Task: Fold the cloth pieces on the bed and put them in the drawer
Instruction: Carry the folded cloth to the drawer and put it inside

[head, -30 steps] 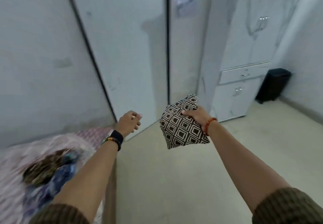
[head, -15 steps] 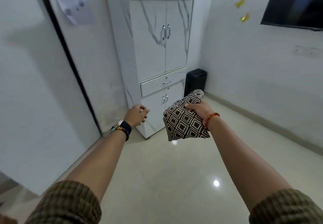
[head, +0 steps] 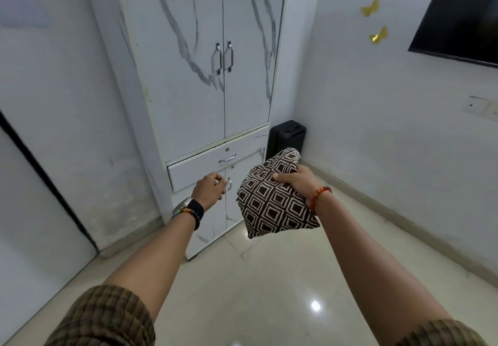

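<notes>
A folded brown cloth with a white diamond pattern (head: 272, 205) hangs in the air, gripped along its upper right edge by my right hand (head: 295, 182). My left hand (head: 210, 188) reaches forward with loosely curled fingers and holds nothing. It sits just below the closed white drawer (head: 194, 173) of the marble-look cabinet (head: 188, 76), in front of the lower doors. The drawer's metal handle (head: 227, 159) lies up and right of my left hand. The bed is out of view.
A black bin (head: 287, 136) stands in the corner right of the cabinet. A dark screen (head: 463, 14) and yellow butterfly stickers (head: 373, 8) hang on the right wall. A dark-edged door panel (head: 40, 178) is at the left. Glossy tile floor (head: 269, 291) lies below.
The view has swung right from the bed and closed in on the cabinet. Both arms stay extended; my left hand now sits near the drawer front, the cloth still in my right hand.
</notes>
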